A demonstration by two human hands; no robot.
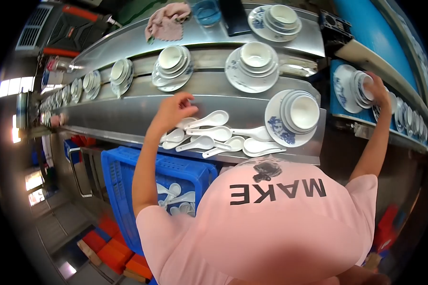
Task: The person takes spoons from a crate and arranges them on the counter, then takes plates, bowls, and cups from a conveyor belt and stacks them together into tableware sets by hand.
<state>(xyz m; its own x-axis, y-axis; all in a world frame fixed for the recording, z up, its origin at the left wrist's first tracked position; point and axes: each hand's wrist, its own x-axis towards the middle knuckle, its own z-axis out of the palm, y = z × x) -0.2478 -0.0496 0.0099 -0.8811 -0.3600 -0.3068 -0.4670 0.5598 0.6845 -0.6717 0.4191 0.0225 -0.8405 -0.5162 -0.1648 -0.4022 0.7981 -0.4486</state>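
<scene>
Left hand open over white spoons, right hand on a bowl at the blue surface

At the far left, a long row of dish sets (pixel 91 81) goes back along the metal counter (pixel 123 108), and the farthest ones are blurred. Below the counter edge is a blue crate (pixel 152 162), with more spoons (pixel 176 191) lying inside it. At the back of the counter lies a pink cloth (pixel 167 22), crumpled, and to the right of it a blue see-through container (pixel 207 13).

The left hand (pixel 175 112) is above the counter, just beside the pile of white spoons (pixel 210 134). Its fingers are bent but apart, and I see nothing held between them. The spoons lie loosely on the metal, many of them overlapping, with handles in different directions.

To the right of the pile, a plate with blue pattern (pixel 281 130) carries stacked white bowls (pixel 304 112). Behind it stands another dish set (pixel 253 66), and farther back one more (pixel 275 23), beside a dark flat object (pixel 234 17).

At the right, the right hand (pixel 379 90) grasps a small white bowl (pixel 366 87) by its side, at a stack with a patterned plate (pixel 345 89) on the blue surface (pixel 336 64). Next to this hand, other dishes (pixel 409 118) continue in a row.
</scene>
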